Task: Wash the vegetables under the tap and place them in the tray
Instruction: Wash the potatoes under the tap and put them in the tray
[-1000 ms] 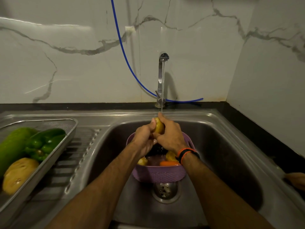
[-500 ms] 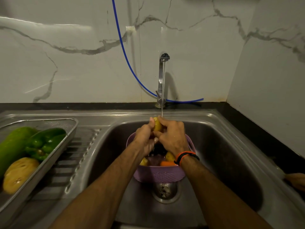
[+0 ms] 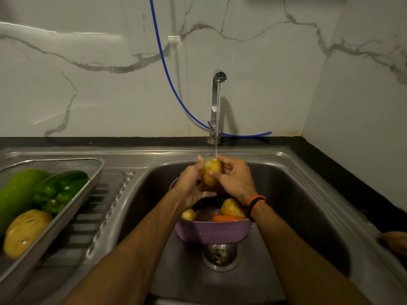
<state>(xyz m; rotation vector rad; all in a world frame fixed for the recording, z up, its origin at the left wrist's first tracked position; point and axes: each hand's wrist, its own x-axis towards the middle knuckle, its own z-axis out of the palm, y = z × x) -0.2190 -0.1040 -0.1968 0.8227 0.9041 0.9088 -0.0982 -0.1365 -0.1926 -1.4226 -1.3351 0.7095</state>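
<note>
- Since a second ago: the potato (image 3: pixel 211 171) shows more of itself between the hands, turned upright; both hands stay under the tap (image 3: pixel 217 106).
- Left of the sink basin (image 3: pixel 308 194): steel mesh tray (image 3: pixel 72 208) on the drainboard, holding a pale green gourd (image 3: pixel 17 194), a green capsicum (image 3: pixel 59 190) and a washed potato (image 3: pixel 24 232).
- Over the basin: left hand (image 3: pixel 190 188) curled round the potato's left side and underside; right hand (image 3: pixel 235 181) curled on its right, thumb across the front. Long axis near vertical, stream striking its top.
- Below the hands: purple colander (image 3: pixel 211 233) holding more potatoes and a carrot (image 3: pixel 226 218).
- Judgement: tray lies well left of the hands; the left hand is nearer for the carry.
</note>
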